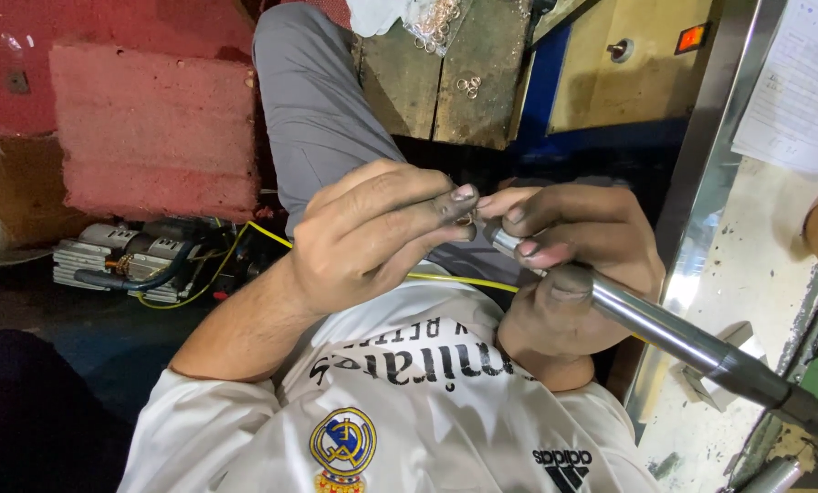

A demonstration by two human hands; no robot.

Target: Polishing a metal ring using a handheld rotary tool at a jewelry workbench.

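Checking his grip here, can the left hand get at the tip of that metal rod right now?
Probably yes: the left hand already has its fingertips at the tip of the metal rod, which the right hand holds; nothing lies between.

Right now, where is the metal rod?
In the head view, the metal rod runs from lower right up to centre, gripped by the right hand, its tip meeting the left hand.

Beyond my knees, the worn metal table (409,82) carries a heap of small metal rings (435,20) and a few loose rings (469,87); beside me, a pump unit (121,260) rests on the floor (53,310).
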